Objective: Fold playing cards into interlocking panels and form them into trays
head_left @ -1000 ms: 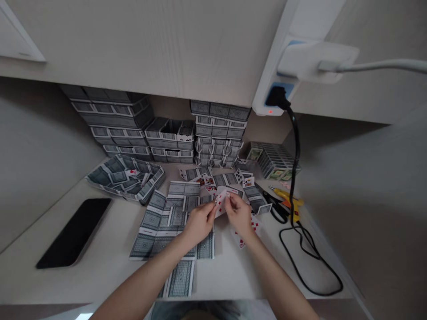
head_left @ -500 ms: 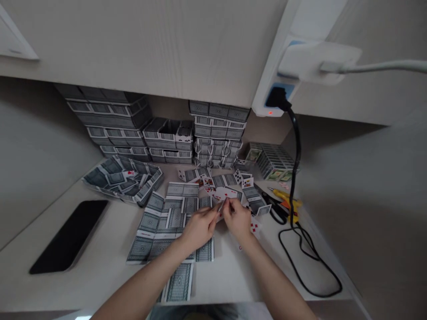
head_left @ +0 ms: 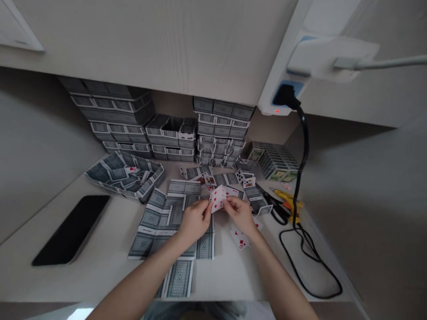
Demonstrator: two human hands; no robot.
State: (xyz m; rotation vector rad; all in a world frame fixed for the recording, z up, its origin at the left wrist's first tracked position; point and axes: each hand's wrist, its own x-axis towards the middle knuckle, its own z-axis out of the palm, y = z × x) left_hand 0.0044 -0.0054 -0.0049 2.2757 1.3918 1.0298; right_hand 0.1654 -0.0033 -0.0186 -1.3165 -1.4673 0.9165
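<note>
Between my two hands a playing card (head_left: pixel 218 198) with red diamonds stands up, its face towards me. My left hand (head_left: pixel 196 218) pinches its left edge, and my right hand (head_left: pixel 240 214) grips its right edge. Whether more than one card is held there I cannot tell. Under my left hand and forearm lies a flat panel of joined playing cards (head_left: pixel 142 244), with grey patterned backs up. Loose red diamond cards (head_left: pixel 240 240) lie beneath my right wrist. More scattered and folded cards (head_left: pixel 227 179) spread just beyond my hands.
Card-built boxes (head_left: pixel 220 129) are stacked along the back. A card tray (head_left: pixel 147 184) holding loose cards and a black phone (head_left: pixel 71 231) are at left. On the right are a yellow glue gun (head_left: pixel 285 197), black scissors (head_left: pixel 278 211), a looped black cable (head_left: pixel 310 291) and clear card cases (head_left: pixel 278 162).
The card in my hands has come up and turned to show its diamond face. My hands have shifted slightly apart. The diamond cards under my right wrist show more. The view has shifted a little.
</note>
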